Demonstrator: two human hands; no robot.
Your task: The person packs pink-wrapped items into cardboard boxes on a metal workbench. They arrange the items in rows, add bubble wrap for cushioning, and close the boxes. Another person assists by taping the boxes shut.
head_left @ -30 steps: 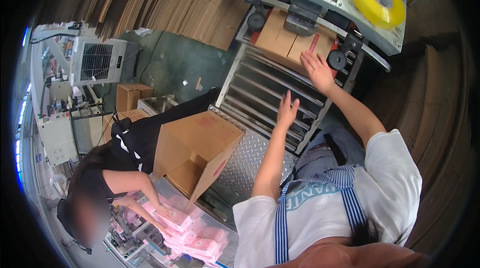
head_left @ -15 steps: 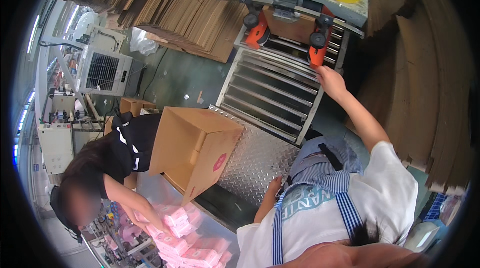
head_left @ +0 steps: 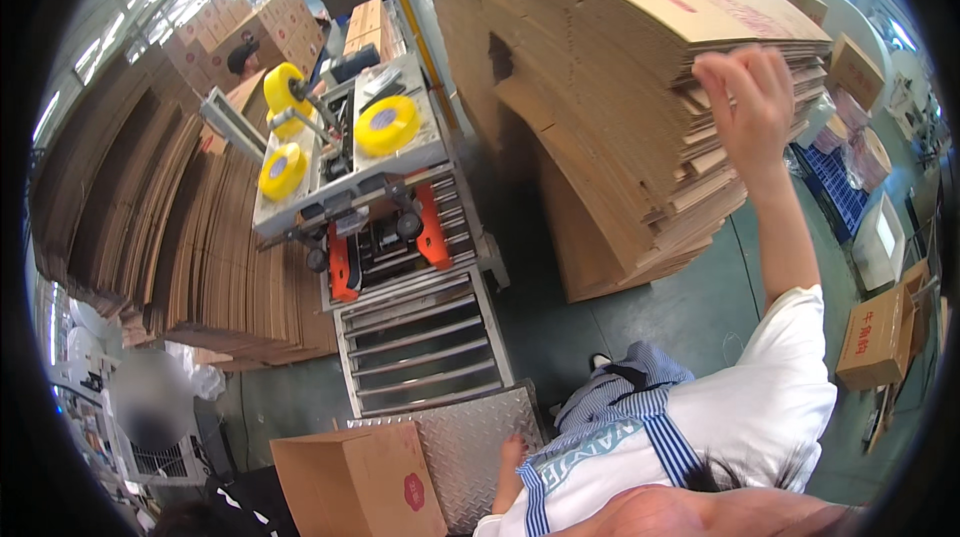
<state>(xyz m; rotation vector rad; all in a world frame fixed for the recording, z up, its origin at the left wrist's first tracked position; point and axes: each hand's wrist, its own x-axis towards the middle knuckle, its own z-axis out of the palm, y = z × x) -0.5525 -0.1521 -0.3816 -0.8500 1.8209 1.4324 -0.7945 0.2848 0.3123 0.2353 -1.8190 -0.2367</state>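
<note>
Many flat brown cardboard sheets [head_left: 610, 102] stacked; R hand [head_left: 750, 104] half-curled by top corner, can't tell if gripping; L hand [head_left: 512, 451] nr silver tread-patterned metal plate [head_left: 462, 447], grip unclear.

Blue pallet [head_left: 836, 193] beside a white bin [head_left: 880, 247], brown carton [head_left: 872, 339] nearby.

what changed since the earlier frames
With the view turned right, the right hand moved rightward from the right orange guide to the brown cardboard stack; the left hand dropped from above the silver rollers toward the waist. The open brown cardboard box stayed beside the silver diamond-patterned plate.
</note>
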